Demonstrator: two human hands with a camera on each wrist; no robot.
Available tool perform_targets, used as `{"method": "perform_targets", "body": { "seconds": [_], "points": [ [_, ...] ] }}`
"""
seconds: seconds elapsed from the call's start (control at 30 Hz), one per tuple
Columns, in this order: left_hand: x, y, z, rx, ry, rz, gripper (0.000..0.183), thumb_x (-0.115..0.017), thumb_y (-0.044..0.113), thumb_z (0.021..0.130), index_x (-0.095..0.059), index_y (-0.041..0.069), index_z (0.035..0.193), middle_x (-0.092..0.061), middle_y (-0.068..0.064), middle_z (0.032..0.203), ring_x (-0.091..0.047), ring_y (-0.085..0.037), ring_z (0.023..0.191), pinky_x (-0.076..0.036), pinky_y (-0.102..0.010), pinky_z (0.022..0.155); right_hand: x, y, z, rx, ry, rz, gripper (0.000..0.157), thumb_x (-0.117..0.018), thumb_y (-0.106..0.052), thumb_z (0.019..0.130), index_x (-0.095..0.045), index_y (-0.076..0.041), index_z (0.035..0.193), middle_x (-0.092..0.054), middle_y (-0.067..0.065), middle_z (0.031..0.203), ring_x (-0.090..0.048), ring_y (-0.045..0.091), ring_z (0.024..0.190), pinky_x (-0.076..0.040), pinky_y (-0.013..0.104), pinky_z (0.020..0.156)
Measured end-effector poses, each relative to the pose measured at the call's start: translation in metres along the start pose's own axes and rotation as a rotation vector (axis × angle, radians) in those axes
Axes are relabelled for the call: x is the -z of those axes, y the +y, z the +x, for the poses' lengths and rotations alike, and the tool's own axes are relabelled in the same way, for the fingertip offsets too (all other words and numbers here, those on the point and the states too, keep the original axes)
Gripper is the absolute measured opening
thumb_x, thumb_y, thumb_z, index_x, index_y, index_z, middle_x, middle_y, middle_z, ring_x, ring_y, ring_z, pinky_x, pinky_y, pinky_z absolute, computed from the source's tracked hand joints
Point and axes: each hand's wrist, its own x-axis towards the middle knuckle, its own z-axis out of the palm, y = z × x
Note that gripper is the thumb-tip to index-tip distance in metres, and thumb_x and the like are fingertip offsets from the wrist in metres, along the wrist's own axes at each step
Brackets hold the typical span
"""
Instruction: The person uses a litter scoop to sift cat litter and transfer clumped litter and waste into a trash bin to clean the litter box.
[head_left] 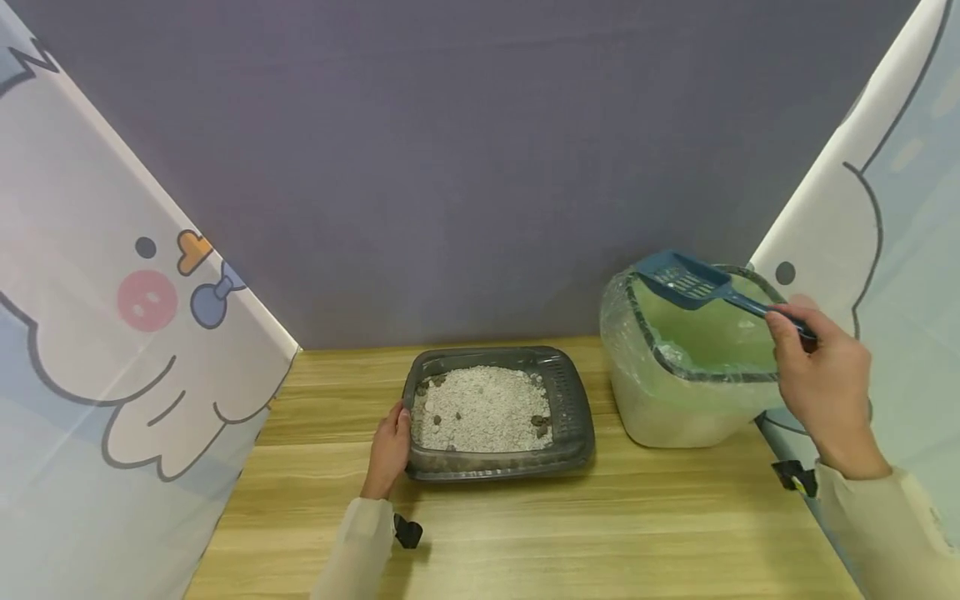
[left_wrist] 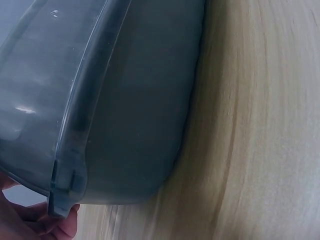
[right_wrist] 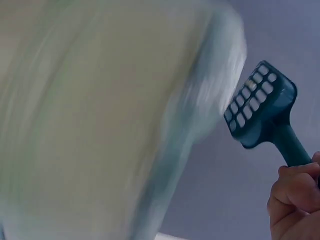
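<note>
A dark grey litter box holds pale litter with several brown clumps. My left hand grips its left rim; in the left wrist view the fingers curl round the rim's corner. Up to the right, my right hand holds a blue slotted litter scoop by the handle. The scoop's head is above the back left part of a bin lined with a clear bag. In the right wrist view the scoop is tilted, its slots showing, and the bin is blurred.
Both the litter box and the bin stand on a wood-grain table. Behind them rises a grey-purple backdrop. Cartoon-printed panels flank the table on both sides. The bin stands close to the right panel.
</note>
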Motion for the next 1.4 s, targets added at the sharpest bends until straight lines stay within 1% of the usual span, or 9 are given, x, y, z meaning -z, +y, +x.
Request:
{"method": "perform_targets", "body": {
  "seconds": [0.07, 0.13, 0.33, 0.47, 0.6, 0.77, 1.0, 1.17, 1.4],
  "points": [
    [0.0, 0.0, 0.0, 0.003, -0.005, -0.005, 0.06, -0.027, 0.046, 0.103, -0.036, 0.005, 0.146, -0.044, -0.025, 0.134, -0.042, -0.043, 0.12, -0.032, -0.059, 0.096, -0.011, -0.011, -0.006, 0.019, -0.023, 0.041, 0.027, -0.06, -0.022, 0.094, -0.07, -0.001, 0.109, -0.056, -0.014, 0.07, -0.044, -0.004, 0.052, -0.032, 0.011, 0.049],
    [-0.001, 0.0, 0.001, 0.006, -0.002, -0.01, 0.058, -0.028, 0.044, 0.103, -0.036, 0.005, 0.146, -0.045, -0.025, 0.134, -0.042, -0.043, 0.121, -0.032, -0.059, 0.097, -0.023, -0.023, -0.013, 0.062, -0.08, 0.079, 0.025, -0.059, -0.02, 0.095, -0.069, 0.0, 0.108, -0.052, -0.004, 0.062, -0.041, 0.001, 0.047, -0.031, 0.015, 0.044],
    [0.0, -0.001, 0.001, 0.016, -0.006, -0.022, 0.058, -0.028, 0.044, 0.103, -0.036, 0.007, 0.146, -0.044, -0.024, 0.136, -0.041, -0.043, 0.122, -0.032, -0.059, 0.097, -0.071, -0.051, -0.041, 0.224, -0.395, 0.099, 0.024, -0.059, -0.016, 0.095, -0.065, -0.002, 0.114, -0.057, 0.006, 0.08, -0.043, 0.012, 0.054, -0.036, 0.024, 0.048],
    [-0.001, -0.001, 0.0, 0.025, -0.013, -0.03, 0.059, -0.028, 0.046, 0.102, -0.037, 0.008, 0.146, -0.044, -0.023, 0.136, -0.041, -0.042, 0.122, -0.032, -0.059, 0.097, -0.103, -0.054, -0.058, 0.202, -0.62, 0.053, 0.028, -0.06, -0.022, 0.095, -0.064, -0.004, 0.117, -0.06, 0.008, 0.093, -0.046, 0.015, 0.059, -0.039, 0.033, 0.054],
    [-0.001, 0.0, 0.0, 0.023, -0.012, -0.03, 0.057, -0.028, 0.044, 0.103, -0.036, 0.008, 0.146, -0.043, -0.023, 0.137, -0.041, -0.042, 0.123, -0.031, -0.059, 0.098, -0.13, -0.049, -0.071, 0.194, -0.759, -0.008, 0.029, -0.065, -0.02, 0.091, -0.066, -0.005, 0.115, -0.062, 0.012, 0.11, -0.056, 0.017, 0.067, -0.047, 0.041, 0.066],
    [0.0, 0.005, 0.0, 0.022, -0.006, -0.03, 0.057, -0.028, 0.044, 0.103, -0.036, 0.008, 0.146, -0.043, -0.022, 0.138, -0.041, -0.042, 0.123, -0.031, -0.059, 0.098, -0.149, -0.048, -0.077, 0.229, -0.82, -0.033, 0.027, -0.07, -0.016, 0.087, -0.068, -0.005, 0.111, -0.062, 0.014, 0.113, -0.056, 0.011, 0.06, -0.048, 0.037, 0.063],
    [0.001, 0.007, 0.001, 0.017, -0.01, -0.011, 0.059, -0.027, 0.046, 0.103, -0.036, 0.007, 0.146, -0.043, -0.024, 0.137, -0.04, -0.043, 0.124, -0.031, -0.059, 0.098, -0.164, -0.057, -0.074, 0.218, -0.884, -0.054, 0.025, -0.069, -0.016, 0.088, -0.069, -0.006, 0.111, -0.063, 0.013, 0.114, -0.06, 0.022, 0.073, -0.048, 0.042, 0.07],
    [0.001, 0.006, 0.003, 0.018, -0.013, 0.004, 0.06, -0.026, 0.047, 0.103, -0.036, 0.007, 0.146, -0.042, -0.023, 0.138, -0.04, -0.043, 0.124, -0.03, -0.058, 0.099, -0.182, -0.061, -0.088, 0.157, -0.987, -0.015, 0.026, -0.067, -0.018, 0.09, -0.068, -0.006, 0.113, -0.061, 0.014, 0.117, -0.053, 0.013, 0.058, -0.046, 0.038, 0.07],
    [0.0, 0.005, 0.004, 0.029, -0.022, -0.005, 0.058, -0.027, 0.045, 0.103, -0.035, 0.008, 0.147, -0.043, -0.023, 0.137, -0.041, -0.042, 0.122, -0.032, -0.059, 0.097, -0.203, -0.064, -0.121, 0.086, -1.049, -0.042, 0.024, -0.07, -0.019, 0.087, -0.07, -0.006, 0.107, -0.064, 0.01, 0.111, -0.06, 0.028, 0.097, -0.046, 0.047, 0.086]
  ]
}}
